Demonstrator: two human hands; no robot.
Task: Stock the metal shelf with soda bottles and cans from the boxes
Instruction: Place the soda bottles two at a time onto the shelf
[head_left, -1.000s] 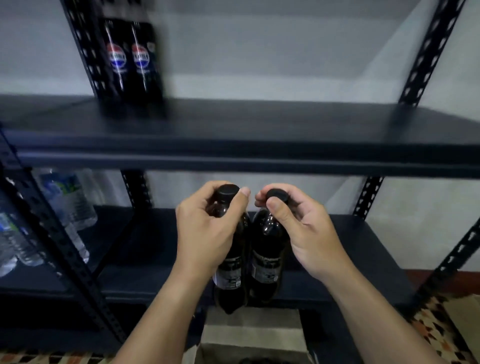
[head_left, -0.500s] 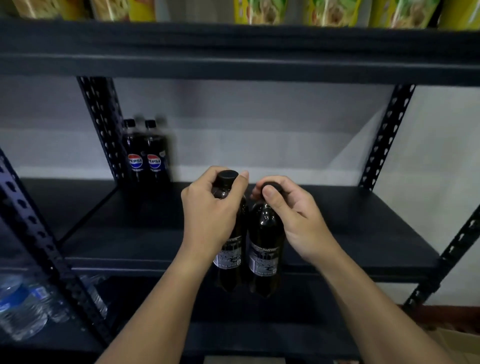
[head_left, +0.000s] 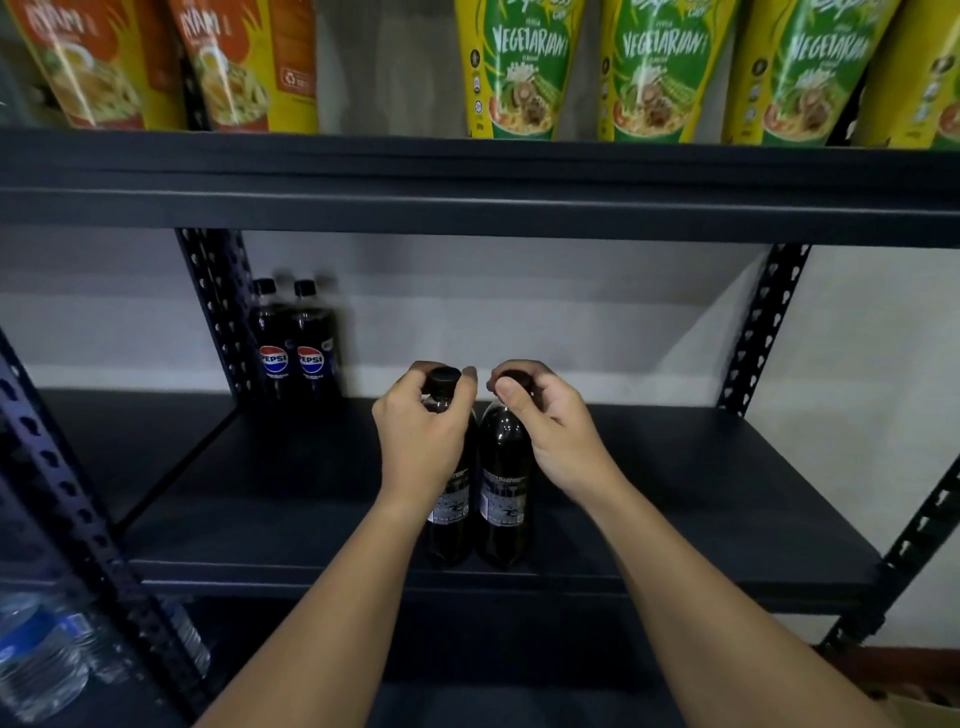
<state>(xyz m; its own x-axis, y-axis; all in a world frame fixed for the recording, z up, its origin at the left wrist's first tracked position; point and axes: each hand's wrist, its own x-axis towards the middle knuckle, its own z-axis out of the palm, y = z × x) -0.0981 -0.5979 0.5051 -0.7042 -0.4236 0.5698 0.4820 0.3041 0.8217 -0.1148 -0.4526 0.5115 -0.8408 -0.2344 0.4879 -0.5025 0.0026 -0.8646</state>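
My left hand (head_left: 418, 441) grips the neck of a dark soda bottle (head_left: 451, 525) with a black cap. My right hand (head_left: 545, 431) grips the neck of a second dark soda bottle (head_left: 503, 499) right beside it. Both bottles are upright, side by side, over the front part of the black metal shelf board (head_left: 675, 499); whether their bases touch it I cannot tell. Two Pepsi bottles (head_left: 293, 343) stand together at the back left of the same board, next to the left rear post.
Noodle packets (head_left: 519, 67) line the shelf above, orange ones (head_left: 239, 67) at the left. Water bottles (head_left: 36, 660) lie on the lower left shelf. Perforated posts stand at the left (head_left: 218, 312) and right (head_left: 763, 322). A pale wall is behind.
Both hands have lifted the two bottles from in front of the lower shelf up to the middle shelf board. The view has tilted upward, so the noodle packets above now show.
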